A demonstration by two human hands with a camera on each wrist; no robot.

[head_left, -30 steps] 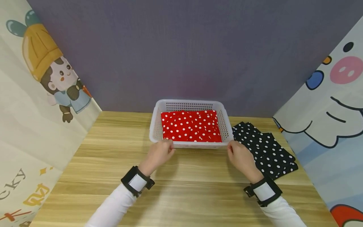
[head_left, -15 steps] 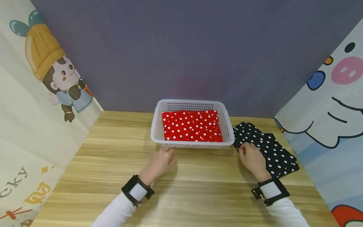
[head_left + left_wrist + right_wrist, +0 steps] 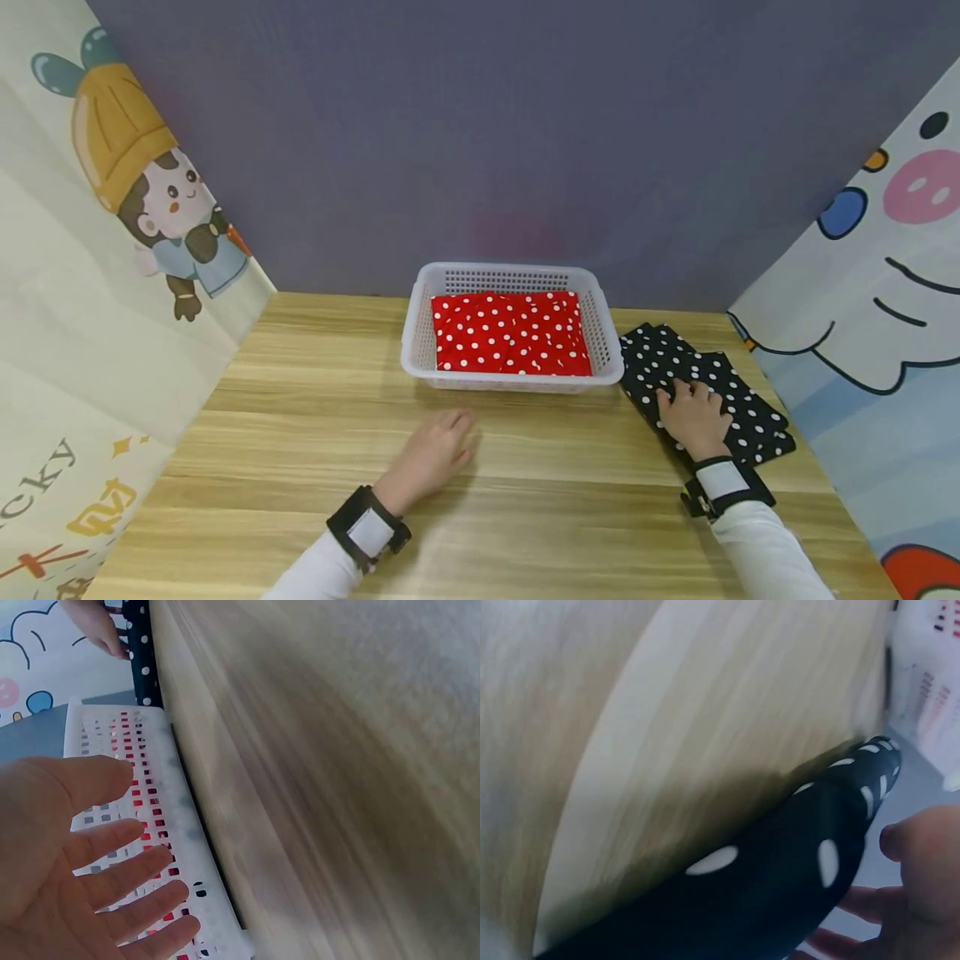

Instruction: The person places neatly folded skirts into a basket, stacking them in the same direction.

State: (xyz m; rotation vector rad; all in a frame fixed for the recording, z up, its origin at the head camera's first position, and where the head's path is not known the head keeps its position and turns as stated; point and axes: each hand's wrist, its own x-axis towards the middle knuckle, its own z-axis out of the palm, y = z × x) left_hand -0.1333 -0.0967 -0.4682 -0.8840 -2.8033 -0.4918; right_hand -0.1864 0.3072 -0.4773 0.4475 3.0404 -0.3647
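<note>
A white perforated plastic basket (image 3: 517, 383) stands near the back of the table, and a folded red cloth (image 3: 510, 335) with white dots lies inside it. My left hand (image 3: 429, 457) is just in front of the basket, apart from it; in the left wrist view its fingers (image 3: 131, 896) are loosely extended and hold nothing. To the right of the basket lies a folded black cloth (image 3: 652, 362) with white dots. My right hand (image 3: 696, 421) is over that black cloth with spread fingers. In the right wrist view the fingers (image 3: 874, 902) are partly hidden behind the cloth's edge; contact is unclear.
The wooden table (image 3: 330, 375) extends around the basket. A grey-purple curtain (image 3: 480, 133) stands close behind. Cartoon-printed sheets flank the table on the left (image 3: 202, 367) and right (image 3: 847, 433).
Both hands have left the basket's front rim. My left hand has drawn back toward me, while my right hand has moved right over the black cloth and spread its fingers.
</note>
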